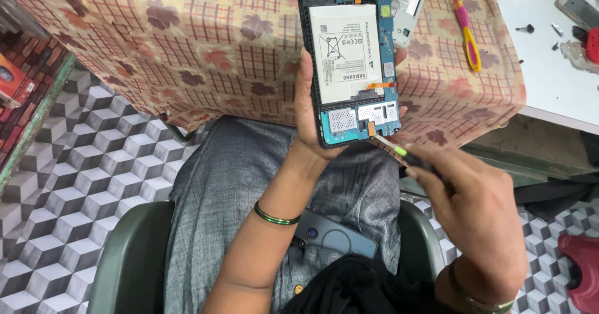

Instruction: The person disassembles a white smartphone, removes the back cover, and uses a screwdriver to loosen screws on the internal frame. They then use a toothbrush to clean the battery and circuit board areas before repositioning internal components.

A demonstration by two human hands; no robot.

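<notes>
My left hand (310, 111) grips an opened tablet (350, 58) from its left side and underneath, holding it upright above my lap. Its back cover is off, showing a white battery, blue circuit boards and an orange flex cable. My right hand (477, 211) holds a thin tool (394, 150) with a metal tip and a green-and-black handle. The tip touches the lower right corner of the tablet, at the blue board. A green bangle (274, 217) circles my left wrist.
A dark blue phone (334, 233) lies on my grey-clad lap. A table with a floral checked cloth (206, 46) stands ahead, bearing a pink-and-yellow tool (465, 24) and another phone part (409, 8). A white table (549, 71) at right holds small parts. I sit in a green chair (134, 258).
</notes>
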